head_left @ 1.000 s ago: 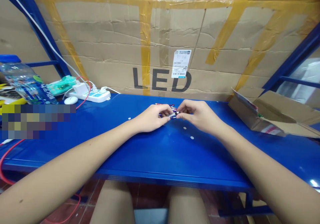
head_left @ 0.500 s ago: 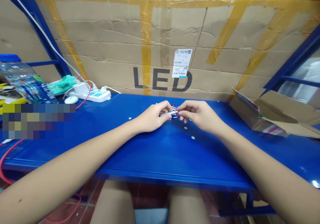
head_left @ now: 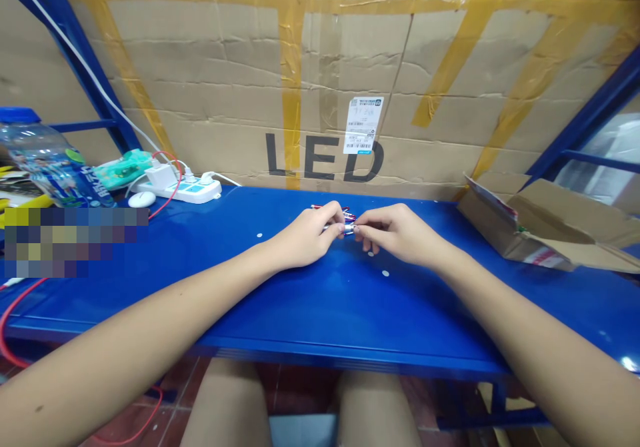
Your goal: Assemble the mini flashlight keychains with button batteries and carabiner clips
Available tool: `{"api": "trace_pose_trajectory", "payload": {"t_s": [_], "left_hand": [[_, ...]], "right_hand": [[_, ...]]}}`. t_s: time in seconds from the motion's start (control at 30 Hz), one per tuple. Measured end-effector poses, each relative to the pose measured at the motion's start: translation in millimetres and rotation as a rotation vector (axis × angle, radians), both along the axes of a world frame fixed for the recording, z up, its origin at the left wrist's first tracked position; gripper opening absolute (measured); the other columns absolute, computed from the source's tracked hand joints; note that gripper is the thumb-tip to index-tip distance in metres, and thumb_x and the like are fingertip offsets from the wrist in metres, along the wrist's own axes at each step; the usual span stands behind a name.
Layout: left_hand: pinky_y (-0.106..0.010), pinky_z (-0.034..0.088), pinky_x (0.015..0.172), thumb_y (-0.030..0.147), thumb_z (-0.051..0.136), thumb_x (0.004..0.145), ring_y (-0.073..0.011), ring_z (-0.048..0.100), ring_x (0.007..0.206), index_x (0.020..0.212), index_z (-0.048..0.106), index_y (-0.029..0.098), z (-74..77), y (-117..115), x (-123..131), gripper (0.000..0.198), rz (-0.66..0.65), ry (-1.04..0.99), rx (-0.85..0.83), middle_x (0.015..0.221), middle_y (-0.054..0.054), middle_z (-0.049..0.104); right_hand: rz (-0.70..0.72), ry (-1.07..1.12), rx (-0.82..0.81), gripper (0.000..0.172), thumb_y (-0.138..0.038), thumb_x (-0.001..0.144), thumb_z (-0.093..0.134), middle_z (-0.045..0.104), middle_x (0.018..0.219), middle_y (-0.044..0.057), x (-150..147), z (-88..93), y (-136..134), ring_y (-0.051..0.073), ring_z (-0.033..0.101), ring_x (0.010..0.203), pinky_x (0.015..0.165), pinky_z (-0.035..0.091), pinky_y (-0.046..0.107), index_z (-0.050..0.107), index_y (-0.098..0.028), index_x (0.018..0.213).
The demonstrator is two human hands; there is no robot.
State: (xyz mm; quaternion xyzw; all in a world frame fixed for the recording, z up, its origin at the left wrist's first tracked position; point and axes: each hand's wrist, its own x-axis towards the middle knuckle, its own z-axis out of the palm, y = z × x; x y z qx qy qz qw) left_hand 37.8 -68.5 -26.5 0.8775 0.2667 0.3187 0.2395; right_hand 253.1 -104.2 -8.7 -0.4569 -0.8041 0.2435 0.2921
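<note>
My left hand [head_left: 316, 235] is closed round a slim silver pen [head_left: 349, 228], its thumb and fingers hiding much of the barrel. My right hand [head_left: 400, 232] pinches the pen's right end between thumb and forefinger, the other fingers curled below. Both hands are over the blue table [head_left: 300, 314]. Just behind the fingers lie several slim red, blue and silver pens [head_left: 348, 216], partly covered by my left hand. Fine details at the pinched end are too small to make out.
A cardboard box [head_left: 520, 234] with raised flaps stands at the right. To the left are a power strip [head_left: 200, 192] with plugs, a white rounded object [head_left: 142, 199], a blue-capped bottle [head_left: 55, 160] and a red cable [head_left: 15, 307]. A large carton [head_left: 225, 100] rises behind the table.
The silver pen shows less between my hands than before. More of the red pen behind my left hand is visible. My right hand has shifted very slightly.
</note>
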Motion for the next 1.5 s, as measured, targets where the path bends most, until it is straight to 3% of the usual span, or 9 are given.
{"api": "trace_pose_trajectory", "payload": {"t_s": [0.17, 0.3, 0.57, 0.8, 0.97, 1.07, 1.33, 1.5], "left_hand": [[-0.03, 0.048, 0.074, 0.026, 0.046, 0.097, -0.0161, 0.065, 0.076, 0.092, 0.066, 0.017, 1.4, 1.6, 3.4, 0.022, 0.009, 0.084, -0.079, 0.088, -0.004, 0.073], [-0.028, 0.048, 0.068, 0.027, 0.046, 0.097, -0.0134, 0.061, 0.064, 0.084, 0.066, 0.015, 2.6, 0.7, 4.5, 0.026, -0.03, 0.134, -0.165, 0.082, -0.003, 0.073], [-0.028, 0.043, 0.069, 0.026, 0.057, 0.091, -0.0158, 0.061, 0.073, 0.081, 0.064, 0.016, -3.0, -3.7, 4.1, 0.015, 0.018, 0.083, -0.043, 0.076, -0.001, 0.068], [-0.029, 0.039, 0.067, 0.024, 0.051, 0.096, -0.0165, 0.058, 0.072, 0.081, 0.06, 0.016, -4.5, -8.6, 3.0, 0.019, 0.003, 0.147, 0.17, 0.078, -0.003, 0.065], [-0.032, 0.041, 0.07, 0.021, 0.047, 0.096, -0.0204, 0.06, 0.078, 0.087, 0.058, 0.016, -5.9, -12.5, 5.8, 0.015, 0.022, 0.198, 0.271, 0.086, -0.007, 0.067], [-0.033, 0.042, 0.07, 0.022, 0.047, 0.096, -0.0211, 0.06, 0.079, 0.088, 0.057, 0.017, -4.2, -15.2, 7.1, 0.014, 0.043, 0.19, 0.257, 0.088, -0.008, 0.067], [-0.03, 0.042, 0.068, 0.022, 0.05, 0.095, -0.0169, 0.06, 0.073, 0.084, 0.058, 0.019, -2.9, -13.4, 9.3, 0.014, 0.027, 0.056, 0.061, 0.081, -0.002, 0.067], [-0.028, 0.043, 0.069, 0.021, 0.056, 0.091, -0.0154, 0.06, 0.074, 0.081, 0.059, 0.018, -4.7, -13.5, 10.1, 0.012, 0.008, -0.009, 0.008, 0.081, -0.001, 0.067]], "right_hand": [[0.1, -0.183, 0.313, 0.024, -0.026, 0.094, 0.053, 0.069, 0.069, 0.004, 1.6, 1.8, -0.3, 0.015, 0.061, 0.06, 0.064, 0.044, 0.027, 0.068, -0.017, 0.078], [0.154, -0.219, 0.37, 0.024, -0.023, 0.095, 0.051, 0.071, 0.076, 0.006, 0.1, 0.4, 0.6, 0.016, 0.061, 0.067, 0.067, 0.044, 0.027, 0.07, -0.018, 0.081], [0.141, -0.168, 0.233, 0.02, -0.02, 0.09, 0.054, 0.066, 0.065, 0.002, -2.6, -3.2, -0.4, 0.014, 0.057, 0.058, 0.059, 0.042, 0.025, 0.065, -0.018, 0.074], [0.069, -0.002, -0.07, 0.023, -0.029, 0.089, 0.055, 0.059, 0.056, -0.002, -4.5, -5.3, -2.4, 0.011, 0.055, 0.045, 0.047, 0.043, 0.024, 0.06, -0.017, 0.07], [0.058, 0.073, -0.167, 0.023, -0.032, 0.087, 0.058, 0.059, 0.059, -0.002, -4.6, -4.6, -1.7, 0.011, 0.054, 0.043, 0.044, 0.043, 0.024, 0.058, -0.018, 0.07], [0.057, 0.072, -0.161, 0.021, -0.032, 0.087, 0.058, 0.059, 0.059, -0.002, -3.6, -2.4, -2.4, 0.011, 0.054, 0.043, 0.044, 0.043, 0.024, 0.057, -0.018, 0.07], [0.087, -0.066, 0.043, 0.02, -0.025, 0.088, 0.055, 0.059, 0.057, -0.002, -1.4, 0.3, -2.9, 0.011, 0.054, 0.047, 0.05, 0.041, 0.023, 0.058, -0.018, 0.07], [0.066, -0.001, -0.063, 0.018, -0.027, 0.087, 0.056, 0.059, 0.059, -0.002, -2.1, -2.6, -2.2, 0.012, 0.056, 0.045, 0.048, 0.042, 0.024, 0.059, -0.018, 0.072]]}}
